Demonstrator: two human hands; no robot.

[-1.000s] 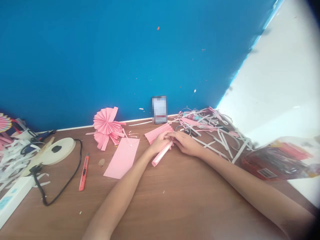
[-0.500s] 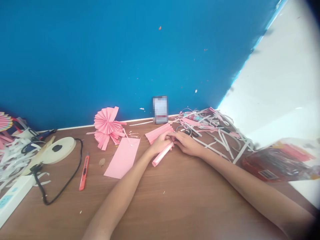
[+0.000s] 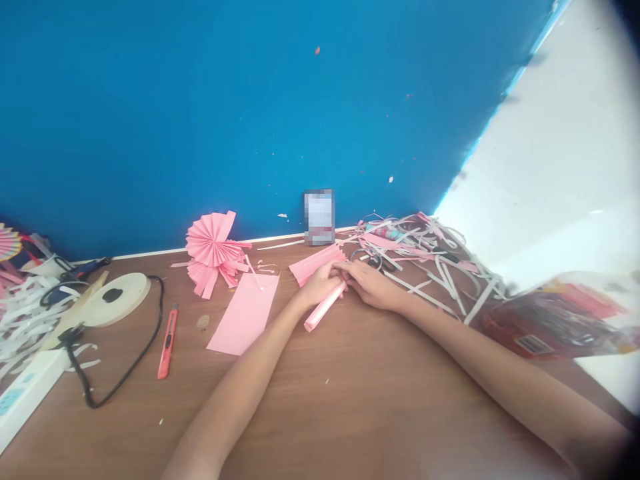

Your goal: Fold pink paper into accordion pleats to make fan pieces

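Note:
A narrow strip of pleated pink paper (image 3: 324, 308) lies between my two hands, folded tight, with its white edge showing. My left hand (image 3: 320, 283) is closed on its upper part. My right hand (image 3: 370, 283) is closed at the far end of the same strip, its fingertips meeting those of the left; part of the grip is hidden. Just behind the hands is another pleated pink paper (image 3: 316, 264), opened a little. A flat pink sheet (image 3: 246, 313) rests left of my left forearm, and pink paper fans (image 3: 213, 240) stand beyond it.
A red box cutter (image 3: 168, 343), a roll of tape (image 3: 116, 300), a black cable (image 3: 159, 320) and a white power strip (image 3: 30, 393) are on the left. A phone (image 3: 320, 217) leans on the blue wall. Paper scraps (image 3: 435, 260) and a plastic bag (image 3: 545, 323) lie right.
Both hands keep almost the same hold on the pleated paper. The whole view has shifted very slightly; nothing else has visibly moved.

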